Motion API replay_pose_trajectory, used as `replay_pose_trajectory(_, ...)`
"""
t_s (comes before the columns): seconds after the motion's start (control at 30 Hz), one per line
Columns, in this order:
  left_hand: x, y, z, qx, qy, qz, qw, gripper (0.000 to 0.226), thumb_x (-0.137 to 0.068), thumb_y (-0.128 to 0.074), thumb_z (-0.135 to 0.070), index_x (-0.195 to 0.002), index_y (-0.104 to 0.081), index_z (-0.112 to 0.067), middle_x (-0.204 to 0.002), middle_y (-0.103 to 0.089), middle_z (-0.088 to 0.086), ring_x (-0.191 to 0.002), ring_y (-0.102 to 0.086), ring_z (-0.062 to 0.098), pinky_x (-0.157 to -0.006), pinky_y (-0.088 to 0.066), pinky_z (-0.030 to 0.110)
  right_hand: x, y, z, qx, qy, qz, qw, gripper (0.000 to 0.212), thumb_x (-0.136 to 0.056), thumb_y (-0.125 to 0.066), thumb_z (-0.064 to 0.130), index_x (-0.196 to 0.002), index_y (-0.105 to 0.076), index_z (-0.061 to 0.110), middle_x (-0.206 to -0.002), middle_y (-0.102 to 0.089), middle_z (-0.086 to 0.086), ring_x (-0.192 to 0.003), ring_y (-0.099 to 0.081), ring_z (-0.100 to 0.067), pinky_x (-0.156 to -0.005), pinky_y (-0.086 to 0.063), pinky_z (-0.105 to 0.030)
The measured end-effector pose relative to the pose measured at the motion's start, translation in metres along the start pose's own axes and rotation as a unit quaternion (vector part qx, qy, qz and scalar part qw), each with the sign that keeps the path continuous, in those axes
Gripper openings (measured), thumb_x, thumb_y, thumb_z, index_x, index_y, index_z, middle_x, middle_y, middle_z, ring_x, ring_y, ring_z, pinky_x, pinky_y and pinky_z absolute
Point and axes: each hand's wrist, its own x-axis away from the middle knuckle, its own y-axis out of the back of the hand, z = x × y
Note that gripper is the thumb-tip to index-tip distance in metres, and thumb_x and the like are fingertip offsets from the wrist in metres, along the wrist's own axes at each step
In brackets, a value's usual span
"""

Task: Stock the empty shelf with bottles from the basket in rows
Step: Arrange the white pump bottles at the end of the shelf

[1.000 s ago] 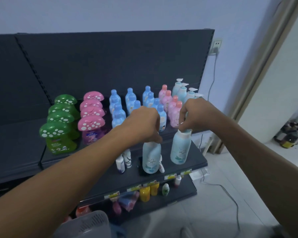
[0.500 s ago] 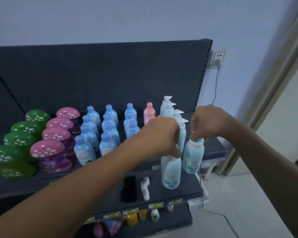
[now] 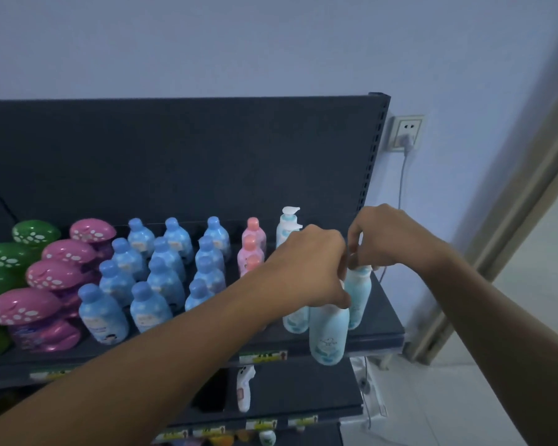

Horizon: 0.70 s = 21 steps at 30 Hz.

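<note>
Within the last second both were raised from lower-tier height to the shelf (image 3: 385, 329): one pump bottle (image 3: 329, 336) was gripped by its top below the curled left hand (image 3: 310, 268), off the lip; the second bottle (image 3: 359, 294) was pinched below the right hand (image 3: 387, 239), over bare deck (touchdown unclear).

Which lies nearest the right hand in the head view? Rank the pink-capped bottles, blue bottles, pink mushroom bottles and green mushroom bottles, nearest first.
From the right hand, which pinches a pale bottle:
1. Pink-capped bottles, just left of both hands.
2. Blue bottles, mid-shelf.
3. Pink mushroom bottles, further left.
4. Green mushroom bottles, at the far left edge.
</note>
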Motion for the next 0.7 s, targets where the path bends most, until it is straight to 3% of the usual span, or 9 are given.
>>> replay_pose_trajectory(0.13,-0.025,0.003,-0.007,-0.011,0.02,-0.003,1.0,0.025,-0.072,-0.083,-0.036,-0.092,-0.073,-0.025,-0.082,-0.067,-0.008,-0.069,-0.059,0.007,-0.049,-0.037,0.024,-0.023,0.005,-0.014,-0.004,0.004,0.0,1.0,0.009,-0.07,-0.083,0.03,-0.074,-0.076,0.027,-0.066,-0.07,0.004,-0.064,-0.069,-0.014,-0.066,-0.06,-0.028)
replay_pose_trajectory(0.27,-0.049,0.005,-0.006,-0.01,0.041,-0.013,0.999,0.029,-0.068,-0.083,-0.038,-0.092,-0.072,-0.026,-0.086,-0.068,-0.007,-0.08,-0.065,0.014,-0.058,-0.051,0.027,-0.05,0.005,-0.024,0.002,0.012,0.002,1.0,0.011,-0.072,-0.083,0.03,-0.068,-0.073,0.029,-0.067,-0.069,0.006,-0.063,-0.067,-0.012,-0.057,-0.051,-0.024)
replay_pose_trajectory(0.43,-0.074,0.005,0.003,-0.007,0.056,-0.022,0.998,0.029,-0.067,-0.084,-0.037,-0.092,-0.073,-0.026,-0.088,-0.068,-0.007,-0.078,-0.065,0.014,-0.049,-0.038,0.024,-0.083,0.007,-0.033,-0.004,0.024,-0.002,1.0,0.014,-0.07,-0.084,0.033,-0.064,-0.072,0.032,-0.072,-0.071,0.006,-0.067,-0.067,-0.013,-0.061,-0.055,-0.027)
replay_pose_trajectory(0.6,-0.1,-0.001,0.021,0.011,0.082,-0.03,0.996,0.028,-0.063,-0.085,-0.036,-0.086,-0.073,-0.027,-0.085,-0.067,-0.007,-0.074,-0.067,0.015,-0.058,-0.056,0.029,-0.116,0.003,-0.034,-0.017,0.046,-0.006,0.999,0.018,-0.072,-0.085,0.033,-0.062,-0.07,0.032,-0.071,-0.07,0.007,-0.065,-0.067,-0.014,-0.07,-0.06,-0.031)
replay_pose_trajectory(0.7,-0.116,-0.004,0.03,0.014,0.095,-0.033,0.995,0.03,-0.062,-0.085,-0.036,-0.087,-0.073,-0.026,-0.085,-0.068,-0.008,-0.074,-0.067,0.015,-0.062,-0.06,0.032,-0.133,0.001,-0.035,-0.03,0.049,-0.006,0.998,0.02,-0.073,-0.084,0.031,-0.06,-0.07,0.031,-0.07,-0.07,0.006,-0.064,-0.067,-0.014,-0.064,-0.059,-0.029)
